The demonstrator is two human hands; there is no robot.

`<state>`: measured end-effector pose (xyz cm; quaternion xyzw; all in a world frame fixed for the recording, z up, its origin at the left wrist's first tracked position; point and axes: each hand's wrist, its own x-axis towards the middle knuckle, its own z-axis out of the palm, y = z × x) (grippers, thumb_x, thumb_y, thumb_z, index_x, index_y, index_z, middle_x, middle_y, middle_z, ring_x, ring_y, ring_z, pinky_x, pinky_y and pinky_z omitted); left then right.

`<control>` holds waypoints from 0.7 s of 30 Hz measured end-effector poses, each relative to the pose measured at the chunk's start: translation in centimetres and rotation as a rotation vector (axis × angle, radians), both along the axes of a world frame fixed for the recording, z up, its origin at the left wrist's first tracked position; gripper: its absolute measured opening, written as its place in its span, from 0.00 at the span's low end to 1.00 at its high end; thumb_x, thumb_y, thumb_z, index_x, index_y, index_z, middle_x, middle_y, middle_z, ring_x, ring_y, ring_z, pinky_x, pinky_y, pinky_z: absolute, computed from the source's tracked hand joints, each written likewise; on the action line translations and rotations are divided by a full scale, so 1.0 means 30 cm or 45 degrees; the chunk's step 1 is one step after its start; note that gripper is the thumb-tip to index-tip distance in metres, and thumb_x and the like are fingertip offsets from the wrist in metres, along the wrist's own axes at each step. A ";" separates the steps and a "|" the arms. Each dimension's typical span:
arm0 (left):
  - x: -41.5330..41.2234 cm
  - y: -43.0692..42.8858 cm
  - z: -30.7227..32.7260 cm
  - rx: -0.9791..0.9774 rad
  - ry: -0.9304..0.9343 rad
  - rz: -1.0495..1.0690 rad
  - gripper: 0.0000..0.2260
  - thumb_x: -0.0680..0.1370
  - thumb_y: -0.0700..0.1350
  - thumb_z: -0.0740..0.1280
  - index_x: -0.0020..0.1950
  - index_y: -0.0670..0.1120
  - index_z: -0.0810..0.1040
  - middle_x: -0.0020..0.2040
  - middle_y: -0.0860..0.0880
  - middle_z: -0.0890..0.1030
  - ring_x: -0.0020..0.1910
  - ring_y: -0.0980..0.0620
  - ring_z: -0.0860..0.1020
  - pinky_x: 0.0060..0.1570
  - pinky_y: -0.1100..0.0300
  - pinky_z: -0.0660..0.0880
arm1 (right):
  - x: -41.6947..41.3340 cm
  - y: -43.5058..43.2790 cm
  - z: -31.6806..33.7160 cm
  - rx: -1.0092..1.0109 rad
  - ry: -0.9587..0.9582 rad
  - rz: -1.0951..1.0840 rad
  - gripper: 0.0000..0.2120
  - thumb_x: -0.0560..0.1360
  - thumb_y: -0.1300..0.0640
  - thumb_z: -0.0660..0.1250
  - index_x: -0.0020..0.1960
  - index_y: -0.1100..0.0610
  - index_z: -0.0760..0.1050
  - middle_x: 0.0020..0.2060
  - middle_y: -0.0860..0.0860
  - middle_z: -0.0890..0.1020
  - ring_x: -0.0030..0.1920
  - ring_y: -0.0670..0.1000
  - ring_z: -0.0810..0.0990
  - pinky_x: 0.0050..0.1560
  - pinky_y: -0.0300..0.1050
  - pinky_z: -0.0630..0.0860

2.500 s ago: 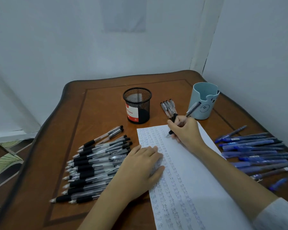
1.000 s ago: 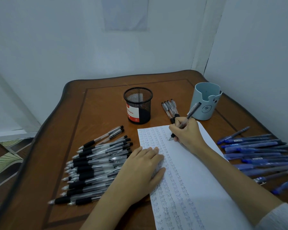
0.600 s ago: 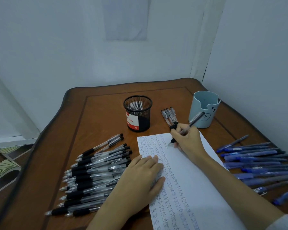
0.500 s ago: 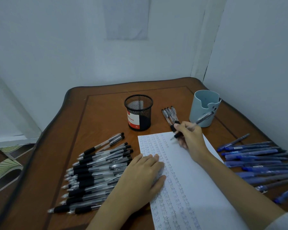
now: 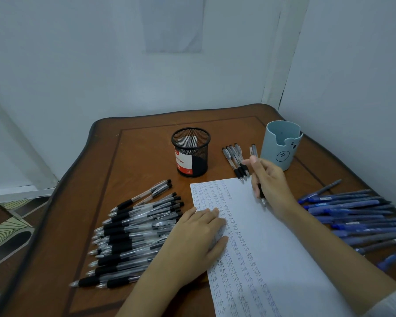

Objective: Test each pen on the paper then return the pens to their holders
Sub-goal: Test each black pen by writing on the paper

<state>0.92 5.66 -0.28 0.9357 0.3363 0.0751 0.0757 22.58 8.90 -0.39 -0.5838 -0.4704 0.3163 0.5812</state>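
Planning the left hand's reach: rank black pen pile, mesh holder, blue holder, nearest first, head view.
1. black pen pile, beside the left hand, on its left.
2. mesh holder, ahead, mid-table.
3. blue holder, far right.

Our left hand [image 5: 199,234] lies flat on the paper's [image 5: 284,248] nine o'clock edge. Our right hand [image 5: 272,184] grips a pen [image 5: 253,152] over the sheet's far end, tip toward six o'clock. On the table [image 5: 135,156] the mesh holder [image 5: 191,152] stands at twelve and the blue holder [image 5: 281,145] at one, with four pens [image 5: 234,159] lying between them. Black pens [image 5: 133,232] spread at nine, blue pens [image 5: 352,216] at three.
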 end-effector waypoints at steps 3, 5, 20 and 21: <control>0.001 0.002 -0.002 -0.001 -0.022 0.001 0.22 0.82 0.57 0.51 0.75 0.53 0.63 0.77 0.54 0.60 0.74 0.58 0.58 0.68 0.66 0.39 | 0.006 0.002 0.000 -0.034 -0.006 -0.011 0.18 0.82 0.50 0.56 0.53 0.61 0.78 0.19 0.52 0.71 0.20 0.47 0.67 0.25 0.38 0.69; 0.002 0.002 -0.004 0.005 -0.007 0.000 0.24 0.81 0.59 0.48 0.75 0.53 0.63 0.77 0.54 0.60 0.74 0.58 0.58 0.69 0.65 0.40 | 0.010 0.001 0.001 -0.082 -0.029 0.000 0.18 0.83 0.50 0.55 0.52 0.61 0.80 0.19 0.52 0.73 0.20 0.48 0.69 0.30 0.40 0.71; 0.000 0.010 -0.005 0.001 -0.010 -0.013 0.26 0.79 0.59 0.45 0.75 0.52 0.63 0.76 0.53 0.61 0.74 0.57 0.59 0.68 0.65 0.40 | 0.023 0.079 0.046 -0.057 -0.492 -0.056 0.09 0.75 0.56 0.70 0.50 0.62 0.83 0.28 0.52 0.75 0.25 0.41 0.68 0.31 0.31 0.68; -0.001 0.011 -0.007 0.012 -0.003 -0.023 0.29 0.77 0.60 0.42 0.75 0.53 0.63 0.76 0.53 0.61 0.74 0.57 0.59 0.68 0.65 0.40 | 0.023 0.100 0.045 -0.051 -0.585 -0.115 0.12 0.74 0.55 0.72 0.53 0.62 0.82 0.29 0.52 0.77 0.27 0.42 0.70 0.35 0.32 0.68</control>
